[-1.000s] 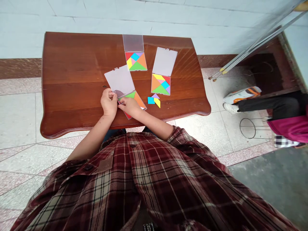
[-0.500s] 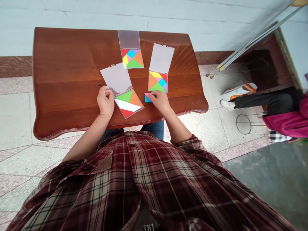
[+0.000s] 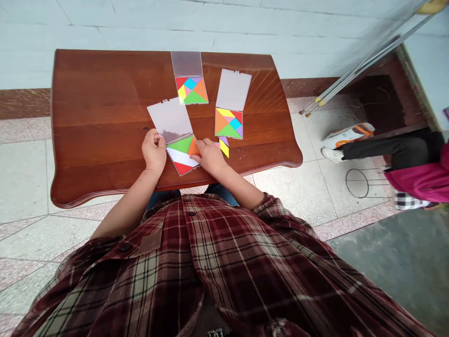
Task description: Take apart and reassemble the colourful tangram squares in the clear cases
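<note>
Nearest me lies an open tangram case (image 3: pixel 170 122) with its clear lid folded back. In its tray are a green triangle (image 3: pixel 180 145), an orange triangle (image 3: pixel 192 146) and a red triangle (image 3: pixel 182 168), with a white gap (image 3: pixel 183 157) between them. My left hand (image 3: pixel 154 150) pinches the case's left edge near the hinge. Over the tray's right side, my right hand (image 3: pixel 211 158) has its fingers bent down; what they hold is hidden. Beside its knuckles lie a pink piece (image 3: pixel 218 145), a purple triangle (image 3: pixel 223 140) and a yellow parallelogram (image 3: pixel 224 150).
Two more open tangram cases, one at the back (image 3: pixel 187 64) and one at the right (image 3: pixel 234 89), have filled trays. The wooden table (image 3: pixel 98 117) stands by a wall. Crutches (image 3: pixel 351 77), a bag (image 3: pixel 349 135) and a seated person's leg (image 3: pixel 368 150) are off to the right.
My right hand has moved left from the loose pieces onto the near tray. The yellow and purple pieces have come into view; the blue piece beside them no longer shows. My left hand stays put.
</note>
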`<state>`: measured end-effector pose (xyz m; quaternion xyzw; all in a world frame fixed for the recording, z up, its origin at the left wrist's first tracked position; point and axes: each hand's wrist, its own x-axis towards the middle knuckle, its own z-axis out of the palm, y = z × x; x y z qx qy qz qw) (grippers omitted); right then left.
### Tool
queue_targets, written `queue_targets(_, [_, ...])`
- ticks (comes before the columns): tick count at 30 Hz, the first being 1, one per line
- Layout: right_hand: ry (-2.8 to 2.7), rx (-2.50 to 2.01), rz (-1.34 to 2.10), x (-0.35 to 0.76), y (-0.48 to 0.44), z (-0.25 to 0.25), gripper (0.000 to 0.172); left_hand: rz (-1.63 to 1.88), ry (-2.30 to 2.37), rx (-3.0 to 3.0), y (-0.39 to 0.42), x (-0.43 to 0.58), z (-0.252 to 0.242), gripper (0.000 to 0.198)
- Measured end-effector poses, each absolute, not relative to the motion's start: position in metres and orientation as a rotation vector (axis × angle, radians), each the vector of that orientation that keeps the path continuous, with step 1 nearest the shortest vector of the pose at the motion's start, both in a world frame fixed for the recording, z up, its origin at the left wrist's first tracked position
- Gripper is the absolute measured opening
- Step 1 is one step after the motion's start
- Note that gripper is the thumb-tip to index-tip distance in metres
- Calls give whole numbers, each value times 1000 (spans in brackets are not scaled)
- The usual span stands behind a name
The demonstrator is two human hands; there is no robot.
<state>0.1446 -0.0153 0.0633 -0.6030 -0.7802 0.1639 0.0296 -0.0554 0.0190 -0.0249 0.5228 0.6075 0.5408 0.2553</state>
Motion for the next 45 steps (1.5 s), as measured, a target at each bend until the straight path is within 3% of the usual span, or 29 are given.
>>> queue_targets(9, [-2699, -1934, 252, 132, -18, 71, 37, 1457, 1719, 1430, 16, -53, -20, 16])
queue_targets(18, [-2672, -2021, 219, 130, -21, 73, 35, 1443, 1723, 1437, 14, -53, -15, 15])
queue_targets(32, [-2364, -2170, 370, 141, -9, 76, 25, 1479, 1692, 1419, 15, -55, -18, 18])
queue_targets(45, [-1882, -2020, 618, 194, 6, 64, 17, 1637, 1757, 1384, 15, -57, -21, 18])
